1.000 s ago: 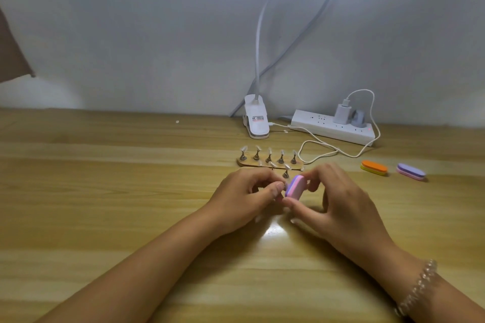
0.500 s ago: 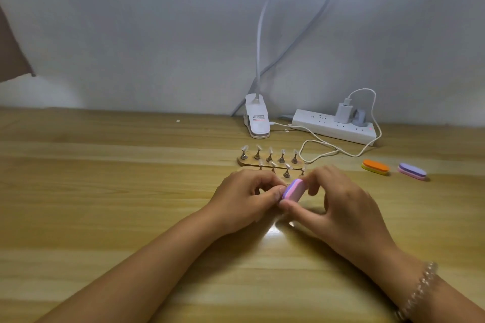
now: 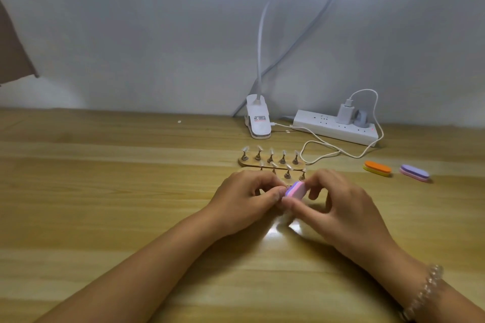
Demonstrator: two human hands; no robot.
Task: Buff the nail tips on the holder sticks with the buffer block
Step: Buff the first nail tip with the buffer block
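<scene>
Pink buffer block (image 3: 296, 190) beside holder (image 3: 246, 162) edge.

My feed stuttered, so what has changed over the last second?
The buffer block, pinched in the right hand, dipped slightly toward the fingertips of the left hand, like a small stroke. Nothing was taken up or let go, and what the left hand pinches is hidden. The stand, orange block and purple block stayed put.

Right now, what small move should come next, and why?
Probably a short stroke of the buffer block where it meets the left hand, fingers curled: the right hand grips the block there, though any nail tip between them is hidden.
</scene>
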